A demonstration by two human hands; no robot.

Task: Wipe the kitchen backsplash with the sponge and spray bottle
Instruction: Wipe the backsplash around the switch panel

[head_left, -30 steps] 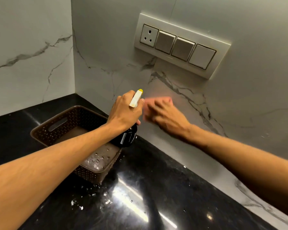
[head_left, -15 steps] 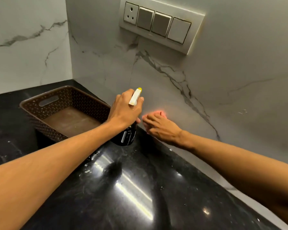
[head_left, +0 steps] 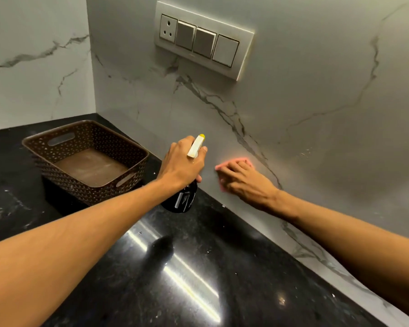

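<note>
Two grips: left grip (head_left: pixel 182 161) wraps spray bottle (head_left: pixel 183 199), right grip (head_left: pixel 243 180), unclenched, presses sponge (head_left: pixel 220 166) beneath it against backsplash (head_left: pixel 316 114)

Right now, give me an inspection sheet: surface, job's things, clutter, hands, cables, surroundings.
Surface: glossy black countertop, glare streak, scattered specks.
Job's things: dark spray bottle, white-yellow nozzle; pink sponge on the marble backsplash.
Clutter: brown perforated basket near the corner.
Grippers: left hand grips the spray bottle; right hand presses the sponge to the backsplash.
Cables: nothing seen.
Surroundings: switch plate, one socket and three switches, above the hands.
</note>
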